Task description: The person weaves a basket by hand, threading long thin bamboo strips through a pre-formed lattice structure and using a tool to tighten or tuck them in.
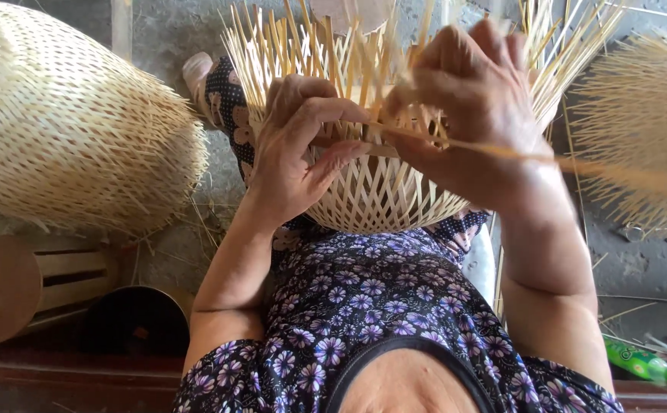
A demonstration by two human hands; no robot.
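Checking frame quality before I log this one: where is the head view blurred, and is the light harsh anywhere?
Head view: the right hand and the thin strip it pulls are motion-blurred; the left hand and the half-woven basket are sharp. Light is soft, even daylight with no glare; the finished basket at left looks bright but not washed out.

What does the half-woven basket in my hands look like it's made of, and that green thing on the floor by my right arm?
The half-woven basket looks like thin split bamboo: pale, matte, flat strips crossed in an open lattice, with loose ends sticking up. Both the left hand and right hand grip a strip at its rim. The green bottle seems plastic, going by its glossy, bright surface, though it is small and partly hidden.
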